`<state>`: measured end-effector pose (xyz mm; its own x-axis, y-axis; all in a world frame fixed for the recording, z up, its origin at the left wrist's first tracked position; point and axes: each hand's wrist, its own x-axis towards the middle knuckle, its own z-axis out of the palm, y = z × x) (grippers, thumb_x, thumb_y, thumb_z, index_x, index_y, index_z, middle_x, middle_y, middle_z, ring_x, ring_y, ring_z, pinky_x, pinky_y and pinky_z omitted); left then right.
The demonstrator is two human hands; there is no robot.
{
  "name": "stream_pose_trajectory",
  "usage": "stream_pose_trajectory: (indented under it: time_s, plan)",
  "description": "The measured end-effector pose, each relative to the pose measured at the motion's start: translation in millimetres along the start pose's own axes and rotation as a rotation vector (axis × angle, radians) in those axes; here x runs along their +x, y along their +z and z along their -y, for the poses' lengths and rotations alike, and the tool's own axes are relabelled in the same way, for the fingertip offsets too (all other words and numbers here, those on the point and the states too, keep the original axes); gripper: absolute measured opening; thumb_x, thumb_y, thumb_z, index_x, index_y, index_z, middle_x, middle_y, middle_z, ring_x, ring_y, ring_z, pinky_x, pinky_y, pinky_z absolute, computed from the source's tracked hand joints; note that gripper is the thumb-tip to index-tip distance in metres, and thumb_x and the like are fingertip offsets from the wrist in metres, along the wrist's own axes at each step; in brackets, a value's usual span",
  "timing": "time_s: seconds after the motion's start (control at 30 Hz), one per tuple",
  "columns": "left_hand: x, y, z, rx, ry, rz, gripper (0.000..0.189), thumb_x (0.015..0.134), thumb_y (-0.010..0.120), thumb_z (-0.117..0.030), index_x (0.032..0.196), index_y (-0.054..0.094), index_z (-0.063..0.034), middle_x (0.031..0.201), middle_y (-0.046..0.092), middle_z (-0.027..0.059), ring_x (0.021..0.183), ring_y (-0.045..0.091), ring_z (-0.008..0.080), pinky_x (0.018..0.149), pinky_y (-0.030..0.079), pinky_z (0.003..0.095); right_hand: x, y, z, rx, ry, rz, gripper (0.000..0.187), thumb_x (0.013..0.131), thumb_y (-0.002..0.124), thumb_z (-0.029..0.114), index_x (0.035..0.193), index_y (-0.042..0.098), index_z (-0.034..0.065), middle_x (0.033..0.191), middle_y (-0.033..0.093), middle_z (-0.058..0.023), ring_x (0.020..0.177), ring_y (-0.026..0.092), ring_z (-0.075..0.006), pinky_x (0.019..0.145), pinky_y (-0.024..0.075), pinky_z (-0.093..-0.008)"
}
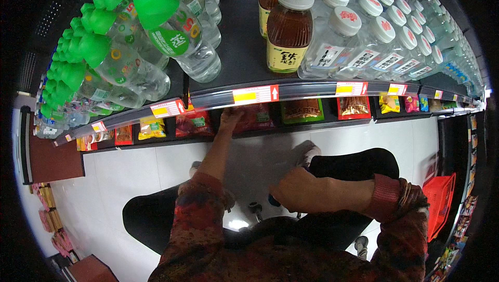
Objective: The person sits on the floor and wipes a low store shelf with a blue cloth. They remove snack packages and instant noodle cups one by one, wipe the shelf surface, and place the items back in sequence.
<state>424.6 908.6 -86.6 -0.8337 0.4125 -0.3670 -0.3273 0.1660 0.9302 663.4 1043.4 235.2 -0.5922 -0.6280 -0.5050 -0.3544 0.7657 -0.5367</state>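
My left hand [232, 116] reaches under the front edge of the upper shelf [218, 97], among red snack packets [253, 117] on the lower shelf. Its fingers are in shadow, so whether they grip a packet is unclear. A red packet [193, 124] lies just left of it, and a green-edged packet [303, 109] to its right. My right hand [288, 190] hangs bent over my lap, between my knees. Its fingers are turned down and mostly hidden, close to a small dark blue thing [274, 201]; I cannot tell whether it is held.
Green-capped water bottles [175, 36], brown tea bottles [290, 28] and white-capped clear bottles [331, 48] stand on the upper shelf. Yellow packets [152, 128] and a red-edged packet [353, 106] lie below. A red plastic basket [440, 204] is at the right, beyond my right arm.
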Motion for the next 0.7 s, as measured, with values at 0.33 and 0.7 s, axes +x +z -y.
stream_pose_trajectory:
  time_s: [0.33,0.7]
  plan:
    - [-7,5,5,-0.356,0.145,-0.032,0.043,0.084,0.069,0.002,0.124,0.056,-0.0036,0.115,0.065,0.0065,0.104,0.063,0.0175,0.091,0.052,0.0327,3,-9,-18,-0.004,0.066,0.106,0.021,0.087,0.065,0.016,0.103,0.069,0.0035,0.092,0.072,-0.0183,0.081,0.072,-0.0322,0.063,0.0583,-0.0466]
    - [-72,65,-45,0.705,0.744,-0.676,0.053,0.073,0.069,-0.009,0.123,0.052,-0.0039,0.108,0.057,0.0194,0.103,0.053,0.0419,0.090,0.040,0.0524,6,-23,-60,-0.039,0.094,0.225,0.024,0.087,0.059,0.016,0.106,0.065,0.0019,0.098,0.070,-0.0214,0.092,0.069,-0.0361,0.075,0.0553,-0.0468]
